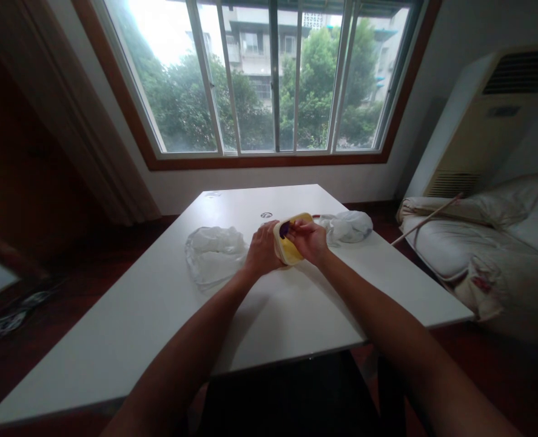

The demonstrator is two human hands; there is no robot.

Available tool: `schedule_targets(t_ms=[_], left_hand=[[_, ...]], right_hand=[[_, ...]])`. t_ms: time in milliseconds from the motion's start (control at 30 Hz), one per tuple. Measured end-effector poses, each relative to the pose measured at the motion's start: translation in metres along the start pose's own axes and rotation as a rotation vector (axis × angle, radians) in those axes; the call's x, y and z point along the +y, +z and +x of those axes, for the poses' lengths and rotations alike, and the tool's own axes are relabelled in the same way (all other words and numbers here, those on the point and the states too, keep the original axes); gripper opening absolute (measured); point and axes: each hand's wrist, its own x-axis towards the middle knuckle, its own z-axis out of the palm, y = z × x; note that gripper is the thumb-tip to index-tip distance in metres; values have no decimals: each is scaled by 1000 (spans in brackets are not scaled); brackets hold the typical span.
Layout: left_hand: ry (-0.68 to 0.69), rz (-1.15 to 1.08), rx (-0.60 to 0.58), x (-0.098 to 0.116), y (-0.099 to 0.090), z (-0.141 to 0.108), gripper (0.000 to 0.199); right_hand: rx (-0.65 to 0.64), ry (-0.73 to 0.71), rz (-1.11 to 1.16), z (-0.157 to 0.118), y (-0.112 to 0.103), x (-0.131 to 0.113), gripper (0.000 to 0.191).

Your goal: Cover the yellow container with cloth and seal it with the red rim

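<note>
My left hand is closed around the left side of a yellow open-topped container, which is tilted so that its inside faces me. At its mouth, the fingers of my right hand pinch a small dark purple thing, too small to make out its kind. A crumpled white plastic bag lies left of my left hand. Behind my right hand sits another white plastic bag, bunched up.
All of this is on a white table. A small dark ring-shaped mark shows beyond the container. To the right are a pale sofa with a thin stick leaning on it, and a standing air conditioner.
</note>
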Motion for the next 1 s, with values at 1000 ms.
schedule_targets(t_ms=[1000], left_hand=[[24, -58, -6, -3, -3, 1, 108]], right_hand=[[-59, 104, -146, -9, 7, -6, 14]])
